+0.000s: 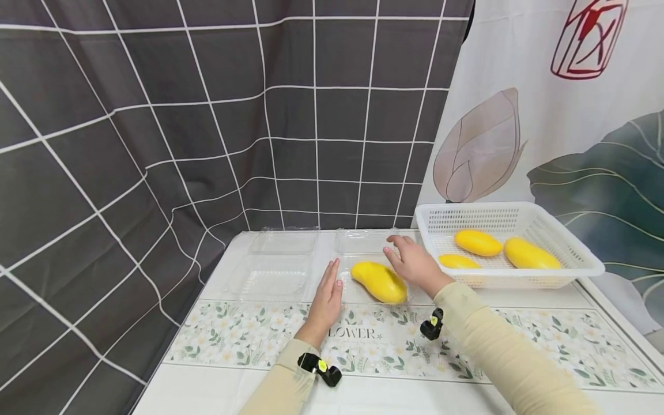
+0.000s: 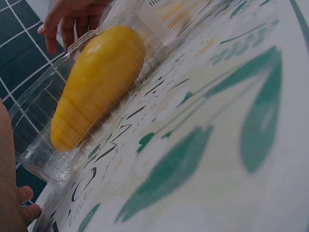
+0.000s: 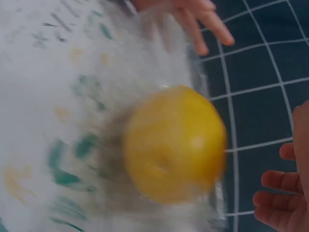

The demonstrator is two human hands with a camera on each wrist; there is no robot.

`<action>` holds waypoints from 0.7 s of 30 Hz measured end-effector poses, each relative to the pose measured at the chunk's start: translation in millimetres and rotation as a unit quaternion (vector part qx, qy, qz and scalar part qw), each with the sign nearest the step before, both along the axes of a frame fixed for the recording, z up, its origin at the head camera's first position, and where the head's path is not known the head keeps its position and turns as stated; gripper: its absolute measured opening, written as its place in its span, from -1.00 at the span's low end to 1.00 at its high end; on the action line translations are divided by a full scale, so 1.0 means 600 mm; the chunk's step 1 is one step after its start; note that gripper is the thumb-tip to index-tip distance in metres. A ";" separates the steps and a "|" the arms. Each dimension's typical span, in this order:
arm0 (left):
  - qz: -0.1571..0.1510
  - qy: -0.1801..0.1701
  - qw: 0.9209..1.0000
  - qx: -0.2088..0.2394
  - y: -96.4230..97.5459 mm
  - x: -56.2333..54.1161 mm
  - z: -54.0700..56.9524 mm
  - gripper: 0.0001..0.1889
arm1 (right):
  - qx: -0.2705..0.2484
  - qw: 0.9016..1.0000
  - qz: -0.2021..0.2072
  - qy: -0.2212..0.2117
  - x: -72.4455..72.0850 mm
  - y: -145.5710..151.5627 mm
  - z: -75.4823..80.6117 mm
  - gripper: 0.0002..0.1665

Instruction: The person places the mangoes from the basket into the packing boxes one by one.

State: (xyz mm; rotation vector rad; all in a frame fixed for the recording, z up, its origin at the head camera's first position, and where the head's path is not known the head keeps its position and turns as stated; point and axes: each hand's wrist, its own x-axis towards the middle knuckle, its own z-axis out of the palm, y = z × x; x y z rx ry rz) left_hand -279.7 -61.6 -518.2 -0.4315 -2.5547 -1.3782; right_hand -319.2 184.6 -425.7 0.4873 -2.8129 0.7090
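Note:
A yellow mango [image 1: 380, 282] lies in the base of a clear plastic clamshell box [image 1: 346, 291], whose lid [image 1: 363, 241] is folded back behind it. My left hand [image 1: 325, 302] stands at the box's left side, fingers straight and pointing away from me. Over on the right, my right hand [image 1: 417, 266] hovers beside the mango with loosely bent fingers and nothing in them. The left wrist view shows the mango [image 2: 99, 84] through the clear wall, the right hand [image 2: 72, 21] beyond it. In the right wrist view the mango [image 3: 175, 145] is blurred.
A second clear clamshell box [image 1: 275, 282] lies unfolded on the left of the table. On the right, a white plastic basket [image 1: 519, 281] holds several mangoes [image 1: 531, 253]. A dark grid-patterned curtain [image 1: 342, 115] hangs behind. A floral strip [image 1: 233, 334] crosses the table.

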 end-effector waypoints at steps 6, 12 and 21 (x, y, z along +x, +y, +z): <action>0.000 0.001 1.000 0.002 0.000 -0.001 -0.003 -0.44 | -0.019 1.000 -0.022 0.001 -0.015 0.046 0.050 -0.44; -0.001 0.005 1.000 0.004 0.000 -0.002 -0.003 -0.45 | -0.010 0.997 -0.064 -0.036 -0.034 0.111 0.084 -0.39; -0.001 0.006 1.000 0.004 -0.001 -0.001 -0.001 -0.44 | -0.018 0.984 -0.091 -0.151 -0.053 0.194 0.073 -0.23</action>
